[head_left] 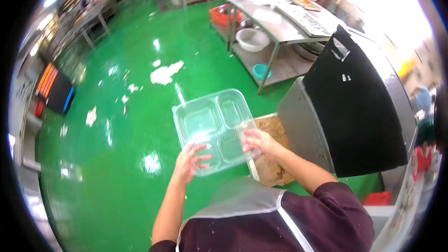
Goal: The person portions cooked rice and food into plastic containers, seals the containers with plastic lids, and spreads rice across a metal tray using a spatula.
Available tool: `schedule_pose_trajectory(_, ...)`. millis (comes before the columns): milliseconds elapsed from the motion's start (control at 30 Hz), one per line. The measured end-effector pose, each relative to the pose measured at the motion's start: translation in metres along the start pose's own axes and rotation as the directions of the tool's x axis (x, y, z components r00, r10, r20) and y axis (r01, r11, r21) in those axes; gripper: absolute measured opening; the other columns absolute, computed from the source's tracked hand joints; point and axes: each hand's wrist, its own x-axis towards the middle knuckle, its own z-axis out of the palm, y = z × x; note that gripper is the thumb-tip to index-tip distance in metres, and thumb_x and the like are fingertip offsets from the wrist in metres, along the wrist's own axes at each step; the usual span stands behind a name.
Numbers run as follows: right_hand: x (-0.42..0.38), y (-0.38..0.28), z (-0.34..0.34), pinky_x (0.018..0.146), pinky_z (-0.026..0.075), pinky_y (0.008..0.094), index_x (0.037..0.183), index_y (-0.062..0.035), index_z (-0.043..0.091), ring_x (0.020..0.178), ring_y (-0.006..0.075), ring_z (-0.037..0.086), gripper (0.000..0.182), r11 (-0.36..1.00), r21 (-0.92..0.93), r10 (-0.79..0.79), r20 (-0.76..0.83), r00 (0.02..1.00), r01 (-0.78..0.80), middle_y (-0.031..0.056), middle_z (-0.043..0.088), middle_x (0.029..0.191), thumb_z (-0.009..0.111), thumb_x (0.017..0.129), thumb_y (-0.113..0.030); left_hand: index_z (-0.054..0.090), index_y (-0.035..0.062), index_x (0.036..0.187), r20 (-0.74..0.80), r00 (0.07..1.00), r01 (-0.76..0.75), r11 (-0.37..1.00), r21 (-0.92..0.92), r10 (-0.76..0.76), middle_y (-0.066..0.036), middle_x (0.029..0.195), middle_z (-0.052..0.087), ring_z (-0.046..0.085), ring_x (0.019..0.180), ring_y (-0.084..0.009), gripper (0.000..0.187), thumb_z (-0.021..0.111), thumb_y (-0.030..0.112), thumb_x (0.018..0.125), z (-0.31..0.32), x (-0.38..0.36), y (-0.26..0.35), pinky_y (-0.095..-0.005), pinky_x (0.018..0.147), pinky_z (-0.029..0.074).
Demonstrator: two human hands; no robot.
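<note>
A clear plastic food tray (200,117), divided into several compartments, is held out in front of my body over the green floor. My left hand (190,161) grips its near left corner, with the fingers curling over the wall of a compartment. On the opposite side, my right hand (259,143) is closed around the right edge, its fingers reaching over the tray. The floor shows through the plastic, and I see no food in it. A transparent apron (247,196) hangs over my dark shirt, just below the tray.
To my right stands a metal cabinet (305,121) with a black panel (359,112). Flat brown cardboard (270,165) lies beside it. A steel table (266,16) farther off bears trays of food; a white basin (252,40) sits underneath. White scraps (165,73) litter the floor.
</note>
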Motion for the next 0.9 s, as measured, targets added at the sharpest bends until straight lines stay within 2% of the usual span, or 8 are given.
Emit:
schedule_pose_trajectory(200,0.056,-0.014,-0.058,0.055,0.047,0.0281,0.115,-0.0058,0.045,0.078,0.0188,0.06,0.035,0.989,0.145,-0.007,-0.188,0.982,0.035,0.0106,0.056,0.097,0.053,0.085,-0.022,0.022,0.0083,0.134,0.291,0.922,0.23,0.966,0.116,-0.255,-0.019,0.128,0.039,0.056,0.095,-0.0329,0.065,0.056,0.032,0.083,-0.012,0.145,0.035,-0.0443,0.07,0.05)
schedule_pose_trajectory(300,0.113,-0.035,-0.072,0.055,0.047,0.0275,0.115,-0.0054,0.044,0.077,0.0198,0.06,0.032,0.964,0.243,-0.03,-0.303,0.952,0.108,0.0114,0.056,0.095,0.05,0.088,-0.021,0.017,0.0106,0.136,0.343,0.919,0.267,0.947,-0.181,-0.194,-0.019,0.131,0.034,0.05,0.106,-0.0357,0.071,0.056,0.038,0.082,-0.018,0.221,0.053,-0.0463,0.076,0.049)
schedule_pose_trajectory(400,0.19,-0.075,-0.089,0.056,0.047,0.0288,0.118,-0.0059,0.039,0.078,0.0188,0.058,0.034,0.864,0.425,-0.088,-0.4,0.912,0.269,0.0099,0.055,0.096,0.049,0.089,-0.021,0.01,0.0141,0.138,0.24,0.971,0.09,0.935,-0.343,-0.006,-0.017,0.136,0.027,0.041,0.115,-0.0379,0.082,0.059,0.043,0.079,-0.001,0.284,0.092,-0.0478,0.082,0.047)
schedule_pose_trajectory(500,0.266,-0.129,-0.094,0.058,0.047,0.0293,0.12,-0.0048,0.035,0.08,0.019,0.058,0.04,0.89,0.338,-0.14,-0.437,0.889,0.306,0.0107,0.053,0.099,0.05,0.088,-0.023,0.002,0.0177,0.138,0.246,0.967,-0.036,0.993,-0.113,0.063,-0.016,0.139,0.02,0.036,0.119,-0.039,0.094,0.066,0.043,0.073,0.011,0.346,0.134,-0.0485,0.084,0.046)
schedule_pose_trajectory(633,0.354,-0.18,-0.1,0.059,0.046,0.0284,0.126,-0.0022,0.028,0.085,0.018,0.056,0.052,0.892,0.323,-0.221,-0.301,0.928,0.317,0.0098,0.052,0.104,0.051,0.088,-0.029,-0.008,0.0191,0.138,0.111,0.968,-0.216,0.972,-0.091,0.225,-0.019,0.139,0.018,0.044,0.113,-0.0376,0.101,0.069,0.031,0.073,0.022,0.441,0.174,-0.0459,0.082,0.048)
schedule_pose_trajectory(700,0.39,-0.204,-0.115,0.062,0.047,0.0287,0.13,-0.0027,0.027,0.089,0.0184,0.055,0.057,0.903,0.293,-0.243,-0.254,0.936,0.314,0.0097,0.052,0.109,0.053,0.087,-0.031,0.001,0.015,0.138,0.099,0.965,-0.223,0.96,-0.172,0.242,-0.019,0.138,0.021,0.046,0.11,-0.0392,0.09,0.065,0.026,0.075,0.023,0.497,0.194,-0.0454,0.08,0.049)
schedule_pose_trajectory(800,0.424,-0.244,-0.171,0.073,0.047,0.031,0.128,-0.0047,0.034,0.101,0.0186,0.051,0.053,0.945,0.024,-0.297,-0.35,0.888,0.325,0.0102,0.05,0.116,0.054,0.087,-0.03,0.015,0.0105,0.135,0.122,0.971,-0.168,0.952,-0.257,0.205,-0.018,0.136,0.03,0.046,0.11,-0.0403,0.073,0.057,0.022,0.077,0.013,0.582,0.225,-0.0467,0.079,0.049)
schedule_pose_trajectory(900,0.432,-0.292,-0.252,0.069,0.048,0.0287,0.111,-0.0023,0.053,0.09,0.0156,0.055,0.033,0.954,-0.143,-0.29,-0.646,0.706,0.262,0.0075,0.058,0.101,0.057,0.084,-0.02,0.021,0.0101,0.133,0.222,0.956,-0.111,0.935,-0.336,0.193,-0.018,0.135,0.031,0.047,0.109,-0.04,0.067,0.056,0.023,0.077,0.018,0.667,0.259,-0.0463,0.078,0.049)
